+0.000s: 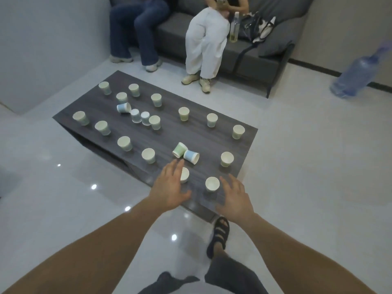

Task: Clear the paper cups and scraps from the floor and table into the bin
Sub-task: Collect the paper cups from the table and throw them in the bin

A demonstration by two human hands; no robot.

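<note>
Several pale paper cups stand scattered over a dark wooden low table (99, 107). Some lie tipped over, such as a green one (179, 149) and a blue one (191, 157) near the front. My left hand (169, 187) hovers over the near table corner with fingers spread, partly covering a white cup (185, 175). My right hand (234, 198) is stretched out open just right of another upright cup (212, 184). Neither hand holds anything. No bin is in view.
Two people sit on a grey sofa (250, 58) behind the table; a bottle (234, 27) and a bag (252, 24) rest on it. A large blue water jug (354, 77) stands at the right wall. Glossy white floor surrounds the table. My sandalled foot (219, 234) is by the near corner.
</note>
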